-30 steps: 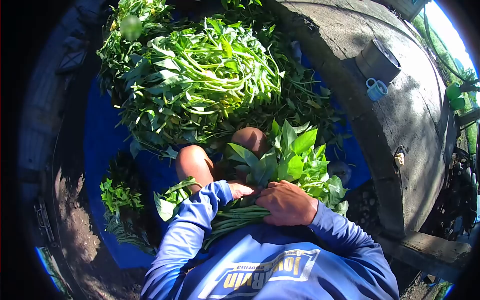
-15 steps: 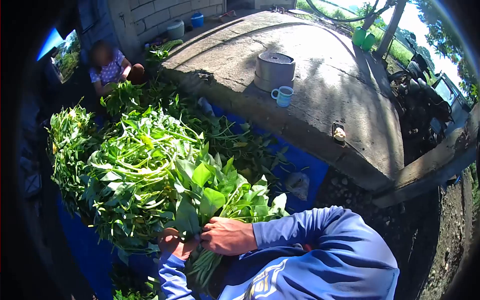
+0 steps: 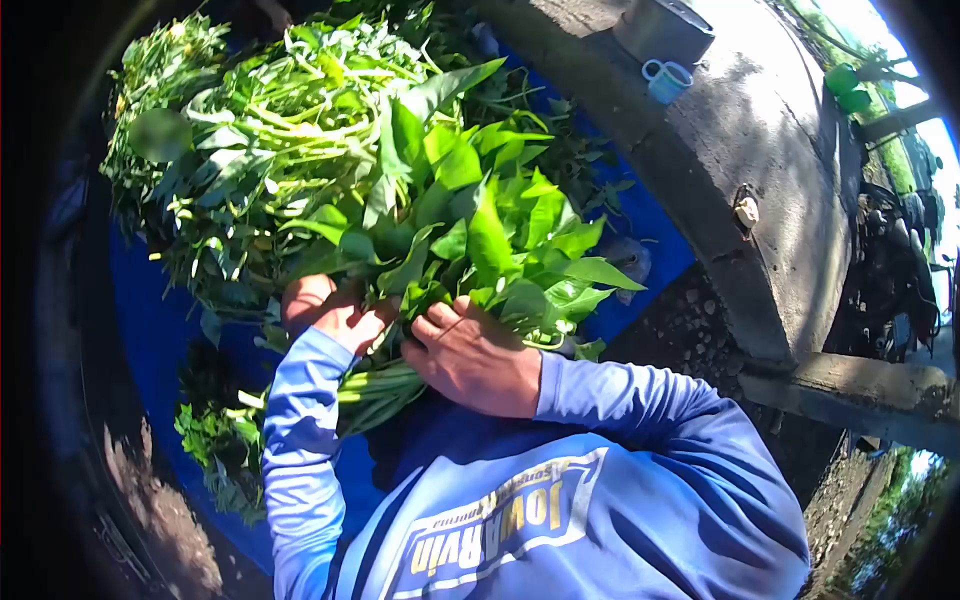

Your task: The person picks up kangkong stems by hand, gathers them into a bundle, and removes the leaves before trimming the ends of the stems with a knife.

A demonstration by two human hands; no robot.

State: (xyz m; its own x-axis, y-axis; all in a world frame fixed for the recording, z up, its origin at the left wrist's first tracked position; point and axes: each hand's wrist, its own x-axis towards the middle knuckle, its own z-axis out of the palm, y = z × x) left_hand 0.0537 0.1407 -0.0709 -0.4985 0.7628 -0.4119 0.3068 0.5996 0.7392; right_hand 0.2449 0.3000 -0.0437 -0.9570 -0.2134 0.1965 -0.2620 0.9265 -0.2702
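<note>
A bunch of long-stemmed leafy greens (image 3: 490, 235) lies across my lap, its broad leaves pointing away and its pale stems (image 3: 385, 392) trailing toward me. My right hand (image 3: 475, 360) is closed around the bunch where leaves meet stems, knuckles up. Just left of it, my left hand (image 3: 342, 312) has its fingers curled in at the same bunch; leaves partly hide its fingertips. Beyond both hands rises a big heap of cut greens (image 3: 310, 130), its stems tangled on top.
Under the heap spreads a blue tarp (image 3: 660, 235), with a clear plastic bag (image 3: 628, 262) on it. A concrete slab (image 3: 790, 160) to the right bears a light-blue mug (image 3: 667, 82) and a metal container (image 3: 665, 30). Loose greens (image 3: 215, 430) lie at lower left.
My view has tilted down, so the other person is mostly out of frame. My hands have moved slightly apart along the bunch, and the stems now point more to the left.
</note>
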